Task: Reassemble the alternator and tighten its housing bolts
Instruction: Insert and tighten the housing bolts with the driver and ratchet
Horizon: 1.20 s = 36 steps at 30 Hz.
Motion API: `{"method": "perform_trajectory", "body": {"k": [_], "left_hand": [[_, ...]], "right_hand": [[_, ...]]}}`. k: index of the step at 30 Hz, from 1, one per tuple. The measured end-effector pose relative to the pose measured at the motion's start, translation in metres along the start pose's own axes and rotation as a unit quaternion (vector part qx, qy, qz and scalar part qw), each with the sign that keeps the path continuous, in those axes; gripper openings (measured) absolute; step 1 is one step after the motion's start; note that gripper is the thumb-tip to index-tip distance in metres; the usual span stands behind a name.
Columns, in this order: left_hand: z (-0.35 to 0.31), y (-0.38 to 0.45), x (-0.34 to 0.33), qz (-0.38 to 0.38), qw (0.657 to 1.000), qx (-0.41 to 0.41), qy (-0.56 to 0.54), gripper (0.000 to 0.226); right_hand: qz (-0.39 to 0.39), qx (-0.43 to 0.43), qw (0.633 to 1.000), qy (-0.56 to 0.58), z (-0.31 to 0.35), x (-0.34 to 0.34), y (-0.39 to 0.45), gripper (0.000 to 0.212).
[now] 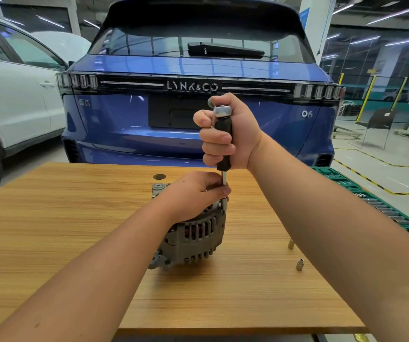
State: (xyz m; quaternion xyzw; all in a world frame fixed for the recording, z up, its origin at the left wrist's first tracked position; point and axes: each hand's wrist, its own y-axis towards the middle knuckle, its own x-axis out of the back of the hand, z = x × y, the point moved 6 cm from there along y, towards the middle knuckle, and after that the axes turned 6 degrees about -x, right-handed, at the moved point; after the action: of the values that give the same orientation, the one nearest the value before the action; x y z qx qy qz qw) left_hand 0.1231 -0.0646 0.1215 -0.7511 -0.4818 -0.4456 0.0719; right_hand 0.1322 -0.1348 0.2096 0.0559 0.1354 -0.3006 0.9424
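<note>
A grey alternator point(193, 239) stands on the wooden table point(75, 218), its finned housing facing me. My left hand point(193, 193) rests on top of it and pinches the metal shaft of a socket driver point(223, 141) near its lower end. My right hand point(230, 134) is wrapped around the driver's black handle, which stands upright above the housing's right edge. The socket tip meets the housing at the upper right rim; the bolt itself is hidden.
Two loose sockets point(299, 264) point(291, 243) lie on the table to the right. A green socket tray point(381, 206) runs along the right table edge. A small dark disc point(159, 176) lies behind the alternator. A blue car point(198, 70) is parked just beyond the table, a white car point(13, 95) at left.
</note>
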Motion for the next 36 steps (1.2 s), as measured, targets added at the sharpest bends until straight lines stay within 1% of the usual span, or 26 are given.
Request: {"method": "perform_trajectory", "body": {"k": [2,5,7,8,9,11,12,14,15,16,18,20,21,23,25,26,27,28,29,30,31,32,33,34,35,36], "left_hand": [[-0.001,0.000,0.000,0.001,1.000,-0.003,0.003,0.017],[-0.002,0.001,0.000,-0.001,1.000,-0.002,0.008,0.019],[-0.001,0.001,-0.001,-0.001,1.000,0.005,0.019,0.019],[-0.001,0.001,-0.001,-0.001,1.000,0.009,0.024,0.019],[-0.001,0.002,-0.001,-0.001,1.000,0.011,0.027,0.020],[-0.001,0.002,-0.002,0.003,0.999,0.010,0.032,0.019],[-0.001,0.002,-0.001,0.006,0.999,0.008,0.034,0.018],[-0.002,0.001,-0.002,0.013,0.999,0.003,0.031,0.017],[-0.002,0.001,-0.002,0.016,0.999,0.002,0.028,0.017],[-0.002,0.000,-0.002,0.017,1.000,0.001,0.026,0.017],[-0.004,-0.001,-0.002,0.017,1.000,0.001,0.020,0.015],[-0.007,-0.002,-0.002,0.019,1.000,-0.001,0.019,0.015],[-0.009,-0.002,-0.002,0.019,1.000,-0.002,0.023,0.017],[-0.012,-0.002,-0.003,0.012,0.999,0.003,0.036,0.019],[-0.014,0.000,-0.004,-0.003,0.999,0.015,0.049,0.017],[-0.015,0.000,-0.005,-0.009,0.998,0.019,0.056,0.015],[-0.016,0.000,-0.006,-0.010,0.998,0.021,0.064,0.014],[-0.016,0.000,-0.007,-0.008,0.997,0.022,0.074,0.014],[-0.017,0.000,-0.009,-0.004,0.996,0.024,0.082,0.015],[-0.017,0.000,-0.009,0.003,0.996,0.027,0.090,0.017],[-0.016,0.002,-0.009,0.013,0.995,0.032,0.098,0.021],[-0.016,0.004,-0.007,0.027,0.993,0.040,0.110,0.023],[-0.015,0.007,-0.006,0.044,0.990,0.050,0.123,0.022],[-0.014,0.010,-0.004,0.060,0.988,0.059,0.132,0.020],[-0.013,0.013,-0.002,0.071,0.986,0.065,0.135,0.018],[-0.013,0.016,-0.001,0.077,0.986,0.067,0.134,0.018]], "right_hand": [[-0.037,0.036,0.999,0.001,0.002,0.005,-0.002,0.041],[-0.116,0.107,0.987,0.014,0.004,0.010,-0.007,0.039],[-0.179,0.182,0.967,0.002,0.007,0.014,-0.014,0.034],[-0.221,0.231,0.947,-0.024,0.009,0.016,-0.019,0.030],[-0.272,0.281,0.918,-0.069,0.011,0.017,-0.026,0.023],[-0.373,0.360,0.832,-0.198,0.016,0.013,-0.041,0.014],[-0.407,0.390,0.778,-0.277,0.018,0.007,-0.048,0.014],[-0.429,0.422,0.653,-0.460,0.018,-0.009,-0.055,0.015],[-0.421,0.420,0.604,-0.531,0.017,-0.016,-0.056,0.016],[-0.411,0.402,0.578,-0.579,0.017,-0.023,-0.056,0.019],[-0.393,0.323,0.583,-0.633,0.018,-0.030,-0.053,0.037],[-0.378,0.220,0.585,-0.682,0.021,-0.030,-0.051,0.056],[-0.376,0.184,0.575,-0.703,0.024,-0.029,-0.052,0.057],[-0.376,0.143,0.546,-0.735,0.034,-0.030,-0.055,0.048],[-0.376,0.105,0.499,-0.774,0.048,-0.034,-0.055,0.039],[-0.376,0.073,0.478,-0.790,0.054,-0.034,-0.053,0.041],[-0.380,0.035,0.467,-0.797,0.060,-0.034,-0.049,0.043],[-0.387,-0.003,0.473,-0.791,0.066,-0.033,-0.046,0.045],[-0.397,-0.036,0.499,-0.769,0.071,-0.031,-0.043,0.042],[-0.411,-0.063,0.545,-0.729,0.073,-0.028,-0.041,0.036],[-0.426,-0.086,0.608,-0.664,0.073,-0.024,-0.040,0.029],[-0.440,-0.103,0.683,-0.574,0.069,-0.021,-0.040,0.025],[-0.450,-0.107,0.754,-0.466,0.062,-0.018,-0.042,0.022],[-0.451,-0.096,0.812,-0.357,0.055,-0.016,-0.044,0.019],[-0.444,-0.075,0.853,-0.263,0.049,-0.013,-0.046,0.016],[-0.430,-0.046,0.883,-0.183,0.043,-0.010,-0.047,0.014]]}}
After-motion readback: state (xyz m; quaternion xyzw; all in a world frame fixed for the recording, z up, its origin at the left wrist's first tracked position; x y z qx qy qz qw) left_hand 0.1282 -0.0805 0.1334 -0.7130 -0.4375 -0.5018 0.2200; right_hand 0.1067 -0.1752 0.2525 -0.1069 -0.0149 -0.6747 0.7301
